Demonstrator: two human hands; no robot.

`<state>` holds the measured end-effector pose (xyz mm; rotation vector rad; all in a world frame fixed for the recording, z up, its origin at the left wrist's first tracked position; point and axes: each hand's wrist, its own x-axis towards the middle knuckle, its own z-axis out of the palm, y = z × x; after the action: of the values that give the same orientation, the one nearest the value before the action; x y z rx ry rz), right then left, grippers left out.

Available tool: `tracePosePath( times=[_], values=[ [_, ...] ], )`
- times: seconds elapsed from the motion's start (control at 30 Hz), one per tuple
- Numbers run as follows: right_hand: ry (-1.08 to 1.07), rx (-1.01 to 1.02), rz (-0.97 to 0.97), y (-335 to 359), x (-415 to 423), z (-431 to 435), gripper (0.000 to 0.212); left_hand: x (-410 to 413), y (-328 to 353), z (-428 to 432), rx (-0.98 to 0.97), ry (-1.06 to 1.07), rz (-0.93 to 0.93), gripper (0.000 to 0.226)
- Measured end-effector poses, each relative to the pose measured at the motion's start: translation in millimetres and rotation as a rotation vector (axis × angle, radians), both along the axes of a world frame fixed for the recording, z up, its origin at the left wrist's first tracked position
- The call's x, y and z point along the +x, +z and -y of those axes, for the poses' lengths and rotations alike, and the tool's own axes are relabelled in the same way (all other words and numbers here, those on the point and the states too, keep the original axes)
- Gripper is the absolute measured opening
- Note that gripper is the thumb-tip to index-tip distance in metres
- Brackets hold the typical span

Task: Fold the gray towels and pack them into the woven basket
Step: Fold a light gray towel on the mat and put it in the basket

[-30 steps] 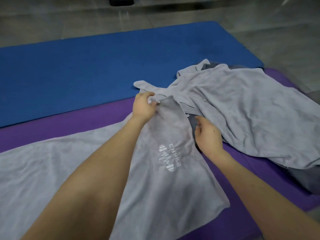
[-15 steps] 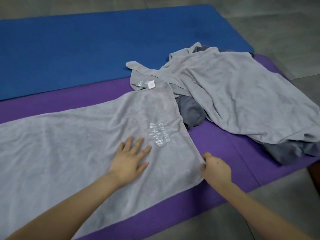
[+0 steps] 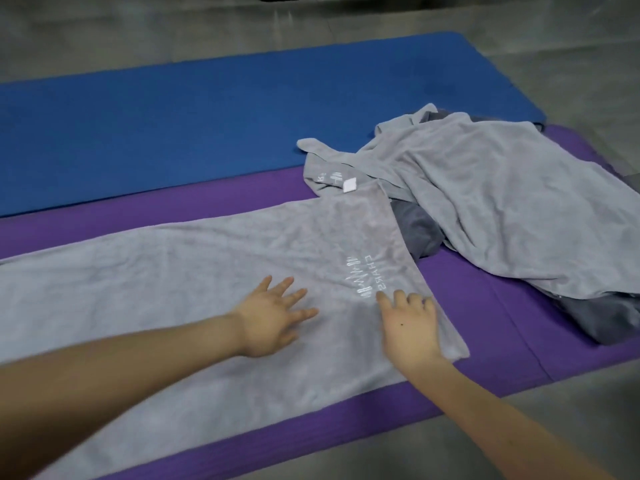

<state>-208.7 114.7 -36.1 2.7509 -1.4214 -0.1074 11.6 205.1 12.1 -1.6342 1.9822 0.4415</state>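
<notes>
Fingers of the left hand are straight and spread, palm down, lying flat on the spread gray towel and gripping nothing. Fingers of the right hand are likewise extended and only slightly bent, resting on the same towel close to its right edge, with nothing pinched between them. The fingertips of the right hand touch the near end of the white embroidered logo; those of the left hand lie just to the left of it. The towel runs under both palms, stretching from its right end out past the left edge of view, one layer, with shallow wrinkles. A small white label shows at its far right corner. It lies along the purple mat, whose bare surface shows to the right of the right hand. Farther right on that mat sits a crumpled heap of light gray towels, its left part tucked under the spread towel's far corner, with darker gray cloth beneath. A blue mat lies beyond, on the gray floor.
</notes>
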Motion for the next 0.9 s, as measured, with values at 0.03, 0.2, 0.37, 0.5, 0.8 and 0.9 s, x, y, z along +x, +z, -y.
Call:
tracePosePath(
  times=[0.03,0.2,0.37,0.5,0.8,0.9],
  values=[
    [0.063,0.026,0.012,-0.2,14.4,-5.9,0.067,13.9,12.0,-6.9,0.014,0.001,0.025,0.053],
    [0.348,0.209,-0.046,-12.5,82.1,-43.3,0.063,85.0,45.8,-74.8,0.015,0.225,0.069,0.050],
    [0.581,0.272,-0.154,-22.7,126.4,-95.8,0.044,134.5,10.4,-186.1,-0.088,0.783,0.044,0.050],
    [0.742,0.284,-0.233,-15.7,174.7,-115.4,0.052,169.4,-31.7,-264.4,-0.241,1.255,-0.010,0.055],
    [0.995,0.326,-0.359,14.9,334.1,-137.3,0.101,253.8,-72.8,-348.4,-0.619,1.621,0.064,0.054],
    [0.953,0.321,-0.335,1.8,382.4,-150.9,0.094,274.3,-86.3,-357.0,-0.640,1.551,0.088,0.067]
  ],
)
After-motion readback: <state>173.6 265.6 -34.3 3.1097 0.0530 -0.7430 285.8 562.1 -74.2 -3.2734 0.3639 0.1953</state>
